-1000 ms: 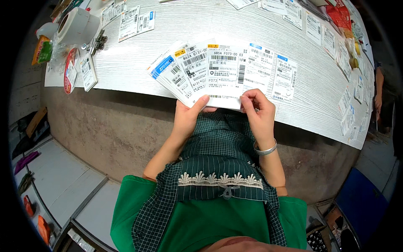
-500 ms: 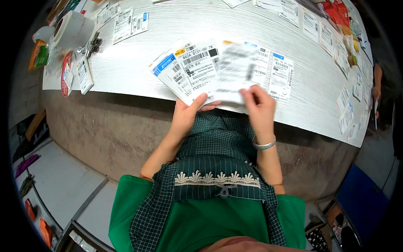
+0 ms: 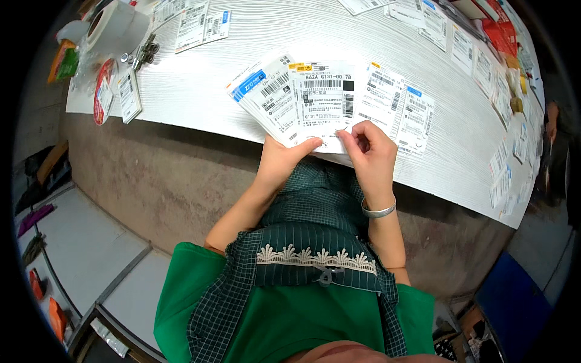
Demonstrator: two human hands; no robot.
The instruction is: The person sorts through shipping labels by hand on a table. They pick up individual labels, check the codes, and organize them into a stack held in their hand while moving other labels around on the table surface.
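We lose most fingers of the left hand [image 3: 283, 160] beneath the fanned labels [image 3: 324, 115]; up top, the view's edge crops a far slip [image 3: 365, 5], and out right a co-worker [image 3: 551, 124] melts into shadow.

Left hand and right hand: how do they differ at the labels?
The left hand holds the fanned labels from the left, thumb stretched across their lower front; the right hand pinches the front label near its lower right with bent fingers.
The right hand has a silver bracelet at its wrist; the left hand has none.
Both are ungloved.
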